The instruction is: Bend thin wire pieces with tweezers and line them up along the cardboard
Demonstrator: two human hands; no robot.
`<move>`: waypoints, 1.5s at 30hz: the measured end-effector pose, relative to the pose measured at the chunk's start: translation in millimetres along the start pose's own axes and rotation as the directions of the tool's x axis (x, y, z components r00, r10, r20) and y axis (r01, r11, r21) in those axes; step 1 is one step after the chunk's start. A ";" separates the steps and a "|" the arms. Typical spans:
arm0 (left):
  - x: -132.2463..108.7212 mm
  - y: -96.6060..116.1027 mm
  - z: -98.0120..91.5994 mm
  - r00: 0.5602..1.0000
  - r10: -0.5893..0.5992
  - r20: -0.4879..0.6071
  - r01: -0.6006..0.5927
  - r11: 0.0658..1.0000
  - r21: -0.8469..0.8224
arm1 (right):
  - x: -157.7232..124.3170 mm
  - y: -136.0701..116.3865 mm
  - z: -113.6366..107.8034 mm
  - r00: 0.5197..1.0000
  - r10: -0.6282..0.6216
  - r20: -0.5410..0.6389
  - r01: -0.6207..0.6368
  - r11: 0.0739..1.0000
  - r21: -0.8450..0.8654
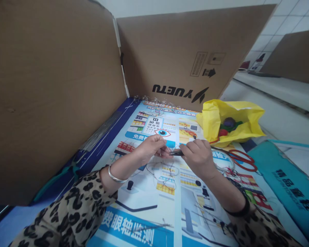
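Note:
My left hand and my right hand meet above the printed poster on the table. The right hand is closed around a small dark tool whose tip points left. The left hand pinches a thin wire piece at that tip. More thin wire lies looped on the poster just below the hands. I wear a silver bangle on the left wrist and a dark band on the right.
A yellow plastic bag with coloured items lies right of the hands, red-handled scissors beside it. Tall cardboard walls stand left and behind. A row of clear small pieces lines the back edge. A teal bag lies right.

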State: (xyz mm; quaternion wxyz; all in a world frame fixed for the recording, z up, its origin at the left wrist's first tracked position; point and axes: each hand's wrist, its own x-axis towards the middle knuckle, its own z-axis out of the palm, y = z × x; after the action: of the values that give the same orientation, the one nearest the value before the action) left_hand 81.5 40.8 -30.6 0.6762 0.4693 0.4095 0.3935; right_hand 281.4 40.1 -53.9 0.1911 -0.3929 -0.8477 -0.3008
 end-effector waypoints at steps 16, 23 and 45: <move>3.2 -4.4 -5.5 0.994 -0.068 0.088 0.068 0.998 0.000 | 0.0 -1.7 3.6 0.995 -0.039 -0.088 0.033 0.997 -0.066; 2.7 -5.7 -6.0 0.994 -0.061 0.093 0.059 0.998 0.028 | 0.4 -2.6 5.9 0.992 -0.051 -0.116 0.041 0.995 -0.087; -5.4 11.4 -4.4 0.946 0.217 0.241 -0.320 0.498 0.806 | 9.7 -6.0 -1.1 0.820 0.031 0.572 -0.152 0.974 0.166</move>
State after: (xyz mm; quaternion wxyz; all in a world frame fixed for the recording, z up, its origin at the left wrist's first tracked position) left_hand 73.8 40.1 -19.7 0.3214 0.8124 0.4317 0.2245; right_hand 270.8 41.6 -49.9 -0.0152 -0.4830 -0.8725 -0.0727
